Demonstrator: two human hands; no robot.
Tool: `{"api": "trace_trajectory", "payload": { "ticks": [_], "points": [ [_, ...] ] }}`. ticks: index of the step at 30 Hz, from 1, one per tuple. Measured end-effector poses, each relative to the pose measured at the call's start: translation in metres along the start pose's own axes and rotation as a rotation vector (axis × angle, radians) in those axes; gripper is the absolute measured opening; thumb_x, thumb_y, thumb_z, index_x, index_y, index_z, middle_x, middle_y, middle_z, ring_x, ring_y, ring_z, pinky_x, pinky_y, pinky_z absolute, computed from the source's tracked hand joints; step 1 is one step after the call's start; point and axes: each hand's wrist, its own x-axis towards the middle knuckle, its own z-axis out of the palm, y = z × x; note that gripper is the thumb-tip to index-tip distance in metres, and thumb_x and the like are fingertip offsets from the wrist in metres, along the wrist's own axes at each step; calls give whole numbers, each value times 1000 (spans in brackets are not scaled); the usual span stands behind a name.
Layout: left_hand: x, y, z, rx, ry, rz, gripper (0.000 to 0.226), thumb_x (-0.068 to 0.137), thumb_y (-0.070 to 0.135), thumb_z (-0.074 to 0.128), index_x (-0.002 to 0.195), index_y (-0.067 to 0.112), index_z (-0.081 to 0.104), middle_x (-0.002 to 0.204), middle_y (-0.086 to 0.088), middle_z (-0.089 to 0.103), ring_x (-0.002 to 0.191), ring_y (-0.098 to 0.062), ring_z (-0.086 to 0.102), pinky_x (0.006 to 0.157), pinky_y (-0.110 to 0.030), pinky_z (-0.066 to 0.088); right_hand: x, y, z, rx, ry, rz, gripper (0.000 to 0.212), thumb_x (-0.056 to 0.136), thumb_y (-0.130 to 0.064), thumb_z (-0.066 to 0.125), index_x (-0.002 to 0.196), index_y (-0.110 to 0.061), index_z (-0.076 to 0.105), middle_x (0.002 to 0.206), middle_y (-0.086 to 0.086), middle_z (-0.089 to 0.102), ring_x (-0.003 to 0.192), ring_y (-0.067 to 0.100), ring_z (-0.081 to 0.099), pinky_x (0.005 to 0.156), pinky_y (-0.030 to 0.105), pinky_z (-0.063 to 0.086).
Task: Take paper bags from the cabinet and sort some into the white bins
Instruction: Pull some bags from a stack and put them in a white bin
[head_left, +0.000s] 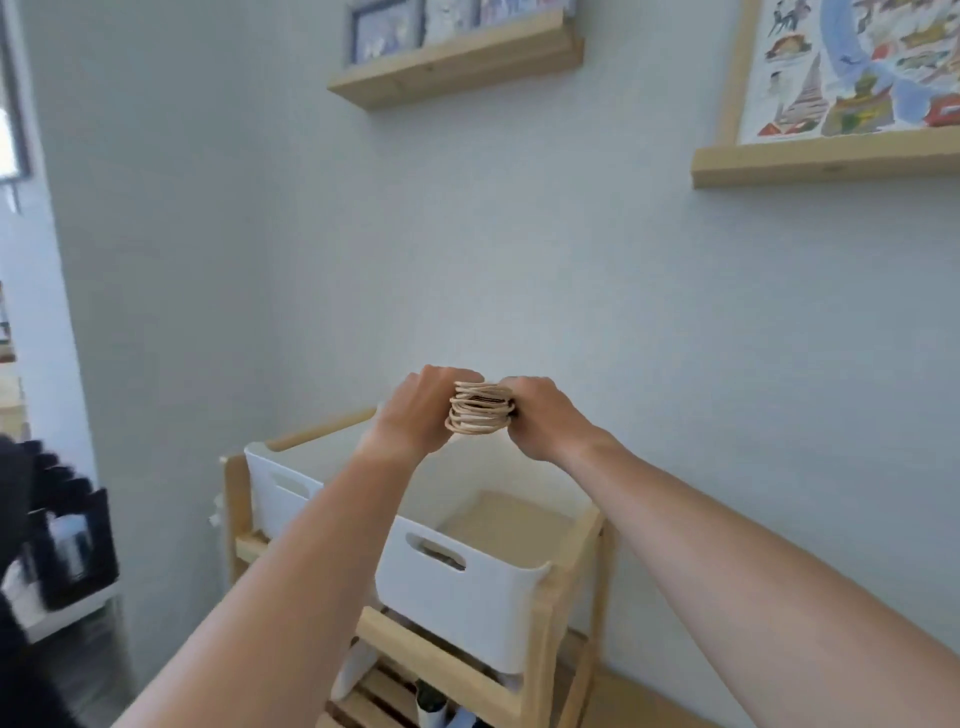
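Both my hands are raised in front of the wall, above the wooden rack. Between them is a tight bundle of tan paper-bag handles (479, 409), stacked in loops. My left hand (415, 410) grips the bundle's left side with curled fingers. My right hand (540, 415) grips its right side. The bags' bodies are hidden behind my hands and forearms. Below, two white bins sit on the rack's top level: one at the left (275, 488), one nearer with a slot handle (498, 597).
The wooden rack (545, 639) has slatted lower shelves holding a few white items. Wooden picture ledges (457, 57) hang on the wall, one with a colourful poster (857, 67) at the right. Dark blurred objects (62, 545) stand at the left edge.
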Motion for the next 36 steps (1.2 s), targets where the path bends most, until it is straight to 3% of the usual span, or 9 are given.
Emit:
{"api": "trace_trajectory", "payload": {
  "ticks": [7, 13, 18, 23, 25, 27, 29, 32, 36],
  "points": [
    [10, -146, 49, -20, -104, -137, 21, 80, -1, 47, 78, 19, 54, 68, 2, 59, 68, -28, 57, 62, -42, 51, 100, -48, 103, 98, -98, -38, 29, 80, 7, 35, 67, -19, 35, 83, 8, 51, 77, 30, 44, 62, 33, 34],
    [11, -222, 94, -6, -242, -126, 13, 89, 20, 59, 98, 24, 67, 79, 1, 68, 75, -25, 64, 70, -39, 54, 149, -62, 185, 112, -207, -4, 28, 88, -1, 43, 109, -8, 60, 113, 16, 61, 109, 36, 57, 86, 39, 50],
    [20, -264, 126, 56, -478, -221, 12, 85, 23, 59, 90, 30, 67, 77, 8, 66, 73, -18, 63, 67, -30, 53, 169, -68, 219, 6, -332, 37, 33, 94, -5, 46, 125, -8, 56, 127, 18, 55, 121, 38, 52, 95, 40, 44],
    [6, -295, 159, -79, -646, -529, 31, 76, 22, 71, 106, 14, 72, 102, -7, 70, 68, -20, 64, 44, -23, 52, 176, -77, 232, -247, -791, 100, 43, 93, -25, 64, 133, -13, 54, 129, 10, 61, 113, 29, 61, 74, 30, 45],
    [7, -283, 153, -24, -729, -567, 23, 80, 10, 68, 100, 20, 67, 104, -6, 64, 75, -24, 62, 53, -25, 51, 177, -80, 230, -343, -910, 103, 53, 85, -40, 74, 130, -17, 57, 114, 5, 64, 97, 27, 63, 65, 26, 45],
    [7, -266, 140, 58, -732, -608, 22, 80, 8, 67, 95, 23, 60, 100, -3, 57, 80, -25, 60, 66, -28, 49, 178, -83, 233, -378, -921, 106, 49, 80, -44, 79, 119, -20, 61, 99, 4, 63, 90, 24, 57, 72, 27, 47],
    [6, -266, 140, 136, -753, -552, 37, 81, 7, 70, 114, 22, 61, 113, -3, 57, 82, -24, 59, 69, -29, 46, 178, -90, 236, -416, -946, 111, 45, 81, -43, 78, 116, -22, 61, 93, 7, 55, 95, 25, 53, 81, 33, 44],
    [6, -265, 143, 101, -724, -549, 48, 84, -2, 64, 125, 23, 57, 130, -4, 50, 101, -26, 62, 72, -29, 44, 179, -100, 235, -497, -970, 38, 62, 83, -48, 74, 134, -17, 57, 118, 9, 60, 106, 28, 58, 78, 31, 43],
    [14, -268, 147, -22, -528, -491, 39, 91, 3, 46, 123, 22, 57, 126, -4, 50, 111, -25, 56, 88, -33, 46, 179, -106, 233, -449, -953, 26, 89, 83, -59, 67, 153, -16, 34, 139, 14, 50, 124, 32, 50, 75, 33, 37]
  ]
}}
